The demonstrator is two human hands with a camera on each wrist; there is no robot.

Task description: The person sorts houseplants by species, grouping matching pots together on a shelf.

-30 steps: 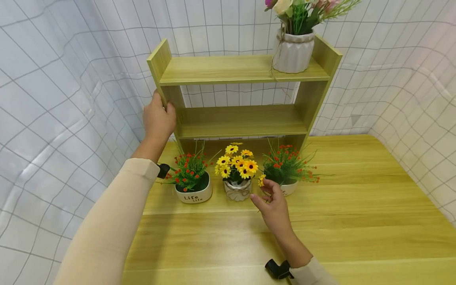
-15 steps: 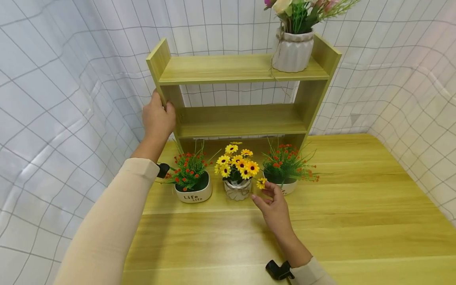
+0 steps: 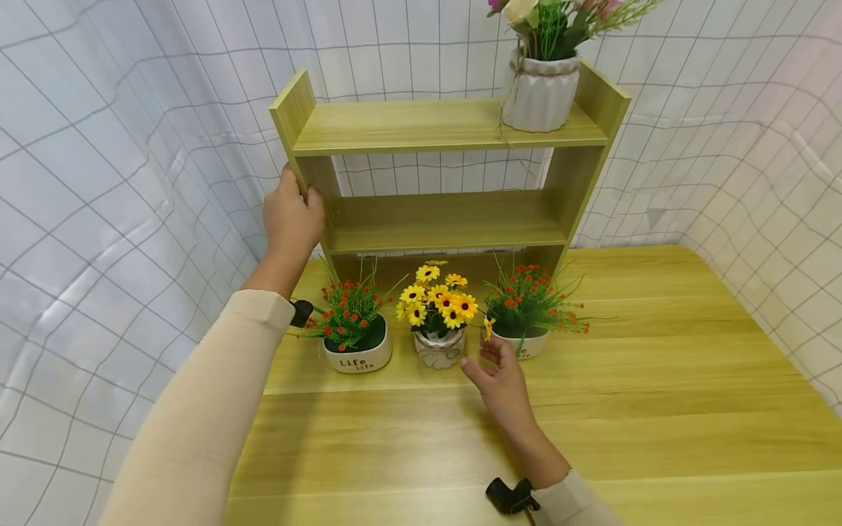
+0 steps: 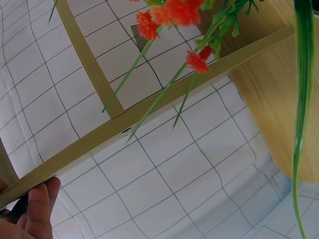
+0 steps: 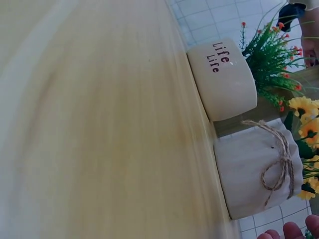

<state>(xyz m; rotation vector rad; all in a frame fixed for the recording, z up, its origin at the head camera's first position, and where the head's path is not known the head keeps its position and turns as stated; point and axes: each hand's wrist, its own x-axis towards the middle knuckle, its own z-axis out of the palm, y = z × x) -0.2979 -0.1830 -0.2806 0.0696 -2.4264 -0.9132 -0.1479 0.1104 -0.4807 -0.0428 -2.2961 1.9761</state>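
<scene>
My left hand (image 3: 292, 219) grips the left side panel of the wooden shelf (image 3: 447, 237), partway up. The left wrist view shows its fingers (image 4: 39, 209) wrapped over the panel edge. My right hand (image 3: 501, 380) is relaxed, thumb and fingers apart, just right of a small white pot (image 3: 439, 351) with yellow daisies (image 3: 437, 296). One drooping daisy (image 3: 489, 327) is right at its fingertips. In the right wrist view the pot has a twine bow (image 5: 279, 172), and my right fingertips (image 5: 291, 231) show at the lower corner.
Cream planters with red flowers flank the daisy pot, a left planter (image 3: 358, 358) and a right planter (image 3: 533, 345), partly behind my right hand. A white ribbed vase (image 3: 542, 95) of flowers stands on the shelf top. White grid-patterned cloth (image 3: 776, 146) surrounds the wooden table (image 3: 658, 409).
The drooping daisy has swung at my right fingertips, first facing forward and now turned sideways. My right hand has shifted slightly; my left hand keeps its hold on the shelf.
</scene>
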